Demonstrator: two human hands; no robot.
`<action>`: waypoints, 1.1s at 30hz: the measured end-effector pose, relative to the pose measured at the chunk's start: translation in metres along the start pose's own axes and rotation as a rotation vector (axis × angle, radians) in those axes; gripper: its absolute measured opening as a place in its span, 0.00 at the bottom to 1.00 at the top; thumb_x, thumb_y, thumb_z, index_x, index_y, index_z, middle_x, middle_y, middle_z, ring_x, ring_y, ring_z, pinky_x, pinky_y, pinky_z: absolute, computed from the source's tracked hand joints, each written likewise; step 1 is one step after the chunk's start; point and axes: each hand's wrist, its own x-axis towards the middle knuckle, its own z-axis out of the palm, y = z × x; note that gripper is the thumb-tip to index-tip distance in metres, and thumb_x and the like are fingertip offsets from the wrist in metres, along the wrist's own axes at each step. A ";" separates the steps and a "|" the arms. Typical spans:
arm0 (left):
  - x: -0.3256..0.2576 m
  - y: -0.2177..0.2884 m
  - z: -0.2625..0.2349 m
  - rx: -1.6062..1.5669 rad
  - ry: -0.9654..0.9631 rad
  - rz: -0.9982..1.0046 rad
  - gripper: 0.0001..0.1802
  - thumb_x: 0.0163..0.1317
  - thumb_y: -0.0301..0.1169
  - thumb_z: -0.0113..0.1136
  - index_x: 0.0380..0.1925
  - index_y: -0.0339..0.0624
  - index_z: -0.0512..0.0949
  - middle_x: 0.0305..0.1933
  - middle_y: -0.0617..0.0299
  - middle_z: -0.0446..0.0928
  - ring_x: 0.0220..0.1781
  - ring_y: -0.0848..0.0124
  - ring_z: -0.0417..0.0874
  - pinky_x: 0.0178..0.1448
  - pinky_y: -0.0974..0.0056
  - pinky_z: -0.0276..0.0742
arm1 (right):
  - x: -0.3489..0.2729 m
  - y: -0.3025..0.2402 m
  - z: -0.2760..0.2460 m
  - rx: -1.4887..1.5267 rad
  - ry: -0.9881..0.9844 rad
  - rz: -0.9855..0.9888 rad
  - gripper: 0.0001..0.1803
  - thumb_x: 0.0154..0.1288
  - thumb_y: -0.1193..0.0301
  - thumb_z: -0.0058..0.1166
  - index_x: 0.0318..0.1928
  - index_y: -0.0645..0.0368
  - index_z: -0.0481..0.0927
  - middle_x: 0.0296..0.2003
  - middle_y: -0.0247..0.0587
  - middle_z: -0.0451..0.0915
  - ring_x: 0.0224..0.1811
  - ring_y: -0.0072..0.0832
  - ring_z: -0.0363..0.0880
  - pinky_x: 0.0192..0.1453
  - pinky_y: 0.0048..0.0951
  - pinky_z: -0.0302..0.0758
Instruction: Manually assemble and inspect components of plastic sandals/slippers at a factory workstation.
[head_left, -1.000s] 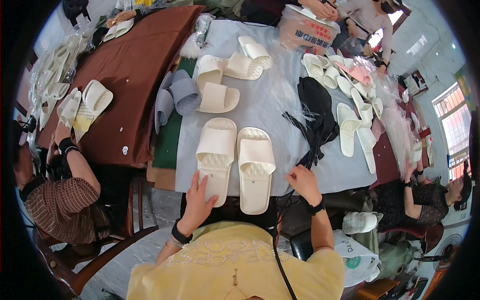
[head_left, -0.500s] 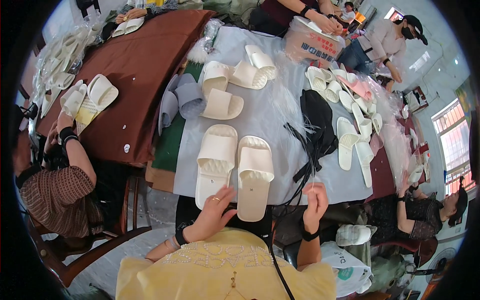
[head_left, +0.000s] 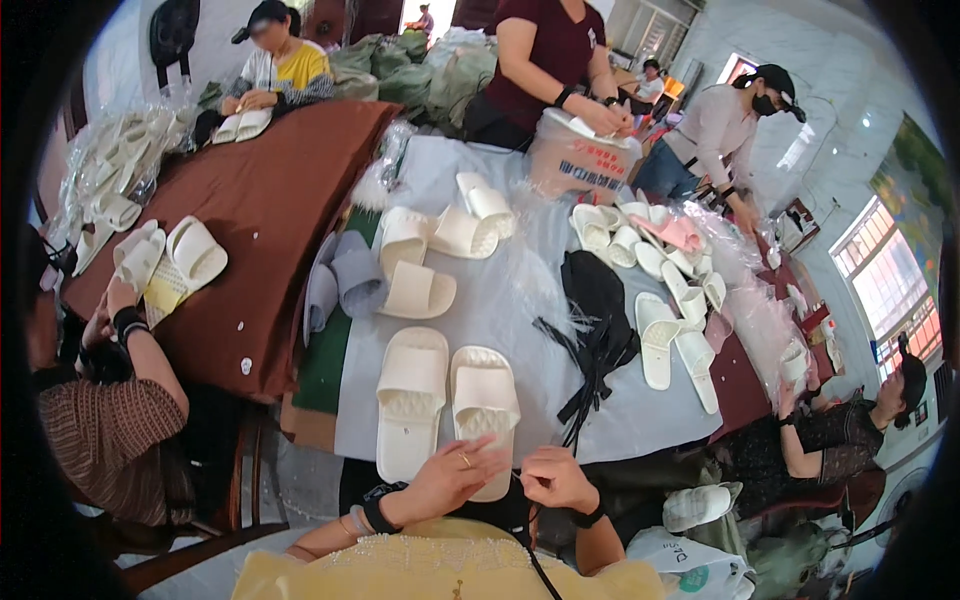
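Note:
A cream slide slipper (head_left: 412, 362) and its mate (head_left: 486, 402) lie side by side at the near edge of the cloth-covered table, toes away from me. My left hand (head_left: 455, 478) is open, fingers stretched out over the heel part of the right-hand slipper; whether it touches is unclear. Close by on the right, my right hand (head_left: 556, 480) is closed with thumb and fingers pinched together. Anything inside that pinch is too small to make out. Farther up the cloth are several more cream slippers (head_left: 418, 290) and a grey-blue pair (head_left: 355, 275).
A black bag (head_left: 592, 300) with straps and thin clear strands (head_left: 545, 235) lies right of centre. White and pink slippers (head_left: 672, 232) are heaped at the right. A printed carton (head_left: 580, 160) stands at the back. Co-workers sit or stand around, including one at a brown-covered table (head_left: 265, 220).
My right hand has come down and left, beside the slipper's heel. My left hand has moved right, over that slipper. The view has tilted up, showing more of the room.

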 end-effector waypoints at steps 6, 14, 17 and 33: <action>0.005 0.001 0.008 -0.251 0.039 -0.214 0.09 0.56 0.28 0.57 0.37 0.44 0.79 0.36 0.59 0.77 0.37 0.58 0.78 0.41 0.61 0.73 | 0.005 -0.002 0.000 0.158 0.116 0.154 0.08 0.55 0.73 0.51 0.23 0.64 0.71 0.18 0.42 0.67 0.20 0.38 0.65 0.26 0.31 0.65; -0.006 -0.001 0.006 -0.618 0.059 -0.476 0.06 0.60 0.24 0.53 0.38 0.36 0.74 0.40 0.58 0.78 0.45 0.70 0.77 0.46 0.67 0.73 | 0.060 0.063 0.004 -0.198 0.060 0.034 0.21 0.63 0.70 0.45 0.57 0.58 0.65 0.56 0.48 0.64 0.55 0.38 0.67 0.57 0.33 0.64; -0.009 -0.002 -0.001 -0.824 0.069 -0.438 0.06 0.62 0.23 0.50 0.38 0.34 0.72 0.43 0.56 0.77 0.49 0.69 0.76 0.52 0.67 0.71 | 0.072 0.120 0.012 -0.432 -0.081 0.132 0.23 0.67 0.59 0.38 0.57 0.61 0.66 0.60 0.51 0.60 0.60 0.44 0.62 0.63 0.40 0.57; -0.066 0.017 -0.083 -1.385 0.179 -0.384 0.07 0.61 0.26 0.52 0.28 0.32 0.73 0.25 0.52 0.74 0.25 0.62 0.78 0.29 0.64 0.73 | 0.083 0.205 -0.002 -0.684 -0.015 0.542 0.29 0.63 0.55 0.40 0.60 0.58 0.62 0.64 0.46 0.55 0.65 0.42 0.54 0.64 0.49 0.53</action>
